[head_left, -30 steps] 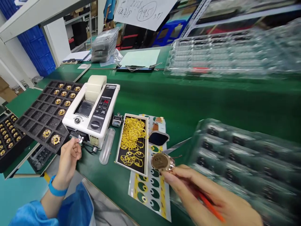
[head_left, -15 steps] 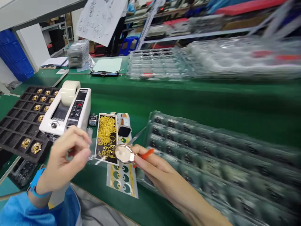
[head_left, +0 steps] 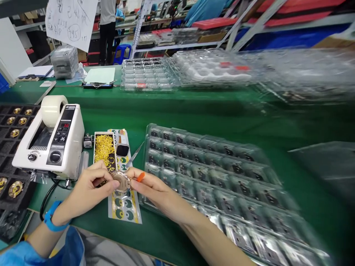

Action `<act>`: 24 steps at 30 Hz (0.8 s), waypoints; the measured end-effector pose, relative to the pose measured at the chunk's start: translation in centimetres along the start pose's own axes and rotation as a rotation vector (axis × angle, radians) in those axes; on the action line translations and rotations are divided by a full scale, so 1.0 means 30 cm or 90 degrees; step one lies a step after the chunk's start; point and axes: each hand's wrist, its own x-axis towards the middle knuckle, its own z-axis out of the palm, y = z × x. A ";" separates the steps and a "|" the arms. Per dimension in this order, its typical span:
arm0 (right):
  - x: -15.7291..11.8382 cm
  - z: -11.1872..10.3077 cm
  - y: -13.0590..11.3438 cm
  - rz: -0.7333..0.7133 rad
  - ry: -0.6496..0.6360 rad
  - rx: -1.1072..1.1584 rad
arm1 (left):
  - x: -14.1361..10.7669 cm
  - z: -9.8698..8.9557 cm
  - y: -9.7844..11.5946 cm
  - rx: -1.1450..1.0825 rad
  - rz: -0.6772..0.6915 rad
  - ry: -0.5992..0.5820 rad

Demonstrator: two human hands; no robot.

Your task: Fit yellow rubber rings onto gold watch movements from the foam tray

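A round watch case (head_left: 122, 181) with a shiny rim is held between my two hands, over a sticker sheet (head_left: 128, 210). My right hand (head_left: 151, 186) pinches its right side, and an orange piece (head_left: 141, 177) sticks up by those fingers. My left hand (head_left: 94, 183), below a blue wristband, is closed with thumb and finger on the left edge of the case. Just behind the hands lies a box of yellow rings (head_left: 104, 147). Beside it, a dark square-faced watch (head_left: 122, 149) rests on the sheet, and tweezers (head_left: 135, 155) lie to the right.
A white tape dispenser (head_left: 52, 144) stands at left beside a black foam tray (head_left: 16, 155) of gold parts. Clear trays of dark parts (head_left: 210, 173) cover the right. More clear trays (head_left: 208, 68) and a clipboard (head_left: 100, 75) line the back shelf. A person (head_left: 107, 29) stands beyond.
My left hand has moved right and closed on the watch case, which was in my right hand alone. The view has turned right, so the bench things appear further left.
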 end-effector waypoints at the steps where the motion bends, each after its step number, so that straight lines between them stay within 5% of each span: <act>1: -0.001 -0.002 0.001 -0.001 0.001 -0.008 | 0.000 0.001 0.003 0.002 0.001 0.002; 13: -0.003 -0.003 -0.001 0.013 0.003 -0.059 | -0.004 0.020 -0.010 0.111 0.053 0.040; 19: -0.002 -0.012 -0.001 0.021 0.044 -0.063 | -0.005 0.030 -0.024 0.280 0.154 0.192; 24: -0.003 -0.015 0.007 0.012 0.038 -0.044 | -0.002 0.032 -0.033 0.228 0.308 0.293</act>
